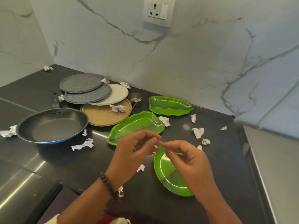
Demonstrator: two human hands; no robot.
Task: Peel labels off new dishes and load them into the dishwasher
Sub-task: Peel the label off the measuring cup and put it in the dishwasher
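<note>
Lighting: soft, even, fairly bright; cool bluish-green cast over the white grey-veined marble wall (186, 59). Glossy black stone countertop (210, 167) shows long streaked highlights at lower left. Shadows weak and diffuse; a soft one lies under the dark non-stick frying pan with blue outer wall (51, 125). Thin bright glints run along the ridges of the translucent green leaf-shaped plastic plates (169, 105). Focus slightly soft overall, fine texture smeared. Wide-angle distortion: wall and counter edges bow and lean toward the frame borders.
</note>
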